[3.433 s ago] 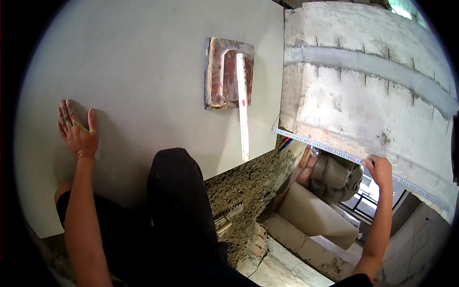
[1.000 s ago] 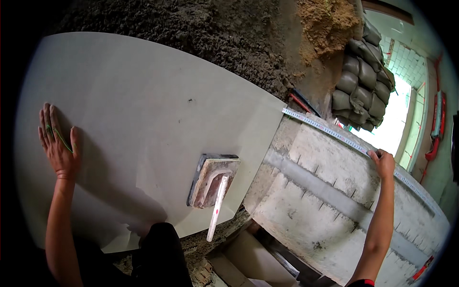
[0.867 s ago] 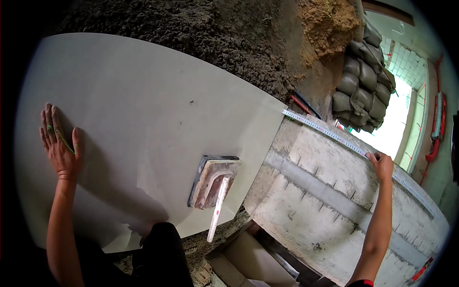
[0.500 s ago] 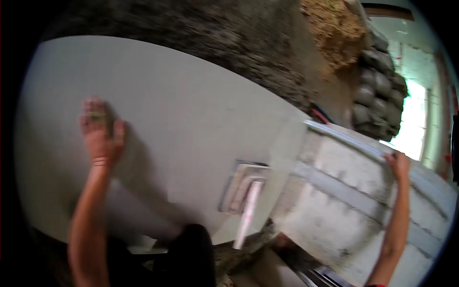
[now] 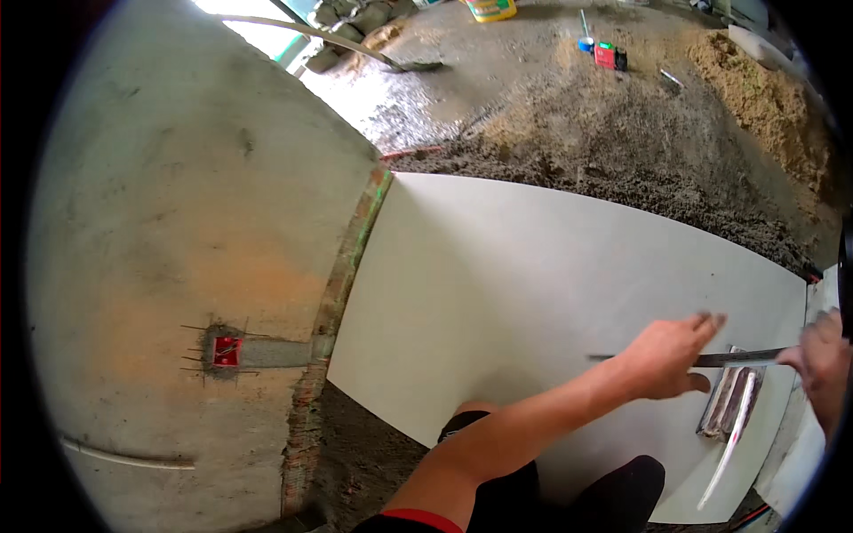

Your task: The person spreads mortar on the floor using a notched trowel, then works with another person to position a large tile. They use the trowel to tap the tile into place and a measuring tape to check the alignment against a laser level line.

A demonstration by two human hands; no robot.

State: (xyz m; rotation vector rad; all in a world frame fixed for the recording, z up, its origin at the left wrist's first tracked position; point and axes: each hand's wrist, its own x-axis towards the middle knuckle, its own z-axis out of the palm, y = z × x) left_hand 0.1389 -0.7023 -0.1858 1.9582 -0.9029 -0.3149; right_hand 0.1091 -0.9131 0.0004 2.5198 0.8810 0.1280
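A large pale smooth panel [image 5: 533, 258] lies in front of me, my dark-clad knees over its near edge. At its right side my right hand [image 5: 819, 360] grips the end of a long thin metal bar [image 5: 742, 359], held level across the panel. My left hand [image 5: 668, 357] is over the middle of this bar, thumb and fingers spread. Whether it touches the bar cannot be told. Just below lies a rectangular trowel-like tool [image 5: 727, 404], with a long white stick [image 5: 730, 444] slanting from it toward me.
To the left rises a bare plastered wall [image 5: 169, 178] with a red socket box [image 5: 227, 351]. Rough mortar [image 5: 622, 178] borders the panel's far edge. Farther off are a shovel [image 5: 391, 64], a yellow bucket [image 5: 491, 10], a red boxy device [image 5: 609, 57] and a sand heap [image 5: 755, 107].
My view has swung left, bringing the wall in. My left hand has come off the panel's surface and across to the right. My right hand has left the right-hand wall's edge.
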